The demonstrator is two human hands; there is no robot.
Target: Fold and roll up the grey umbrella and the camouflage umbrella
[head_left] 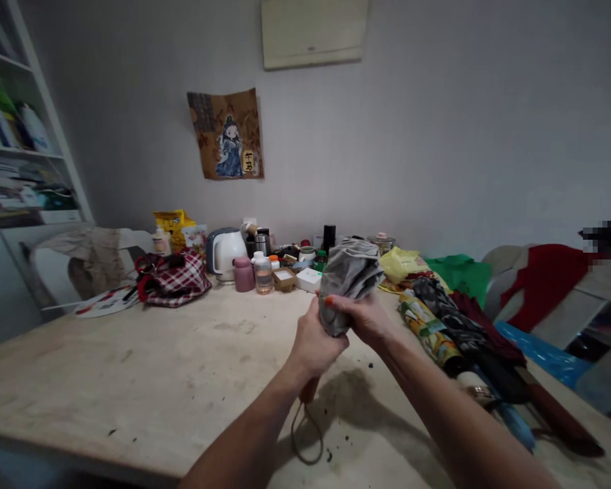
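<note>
A grey folding umbrella [350, 268], its loose fabric bunched, is held up above the table in front of me. My left hand [313, 343] is wrapped round its lower end, where a brown handle [309, 390] shows beneath the fist. From that handle hangs a wrist loop [307, 435]. My right hand [364, 318] grips the grey fabric from the right side, thumb across the front. The fingers behind the fabric are hidden.
Several folded umbrellas [432, 329] lie along the table's right side. At the back stand a white kettle [230, 251], a pink jar [243, 274], bottles and small boxes. A red checked bag [178, 280] sits at left on the table [147, 380].
</note>
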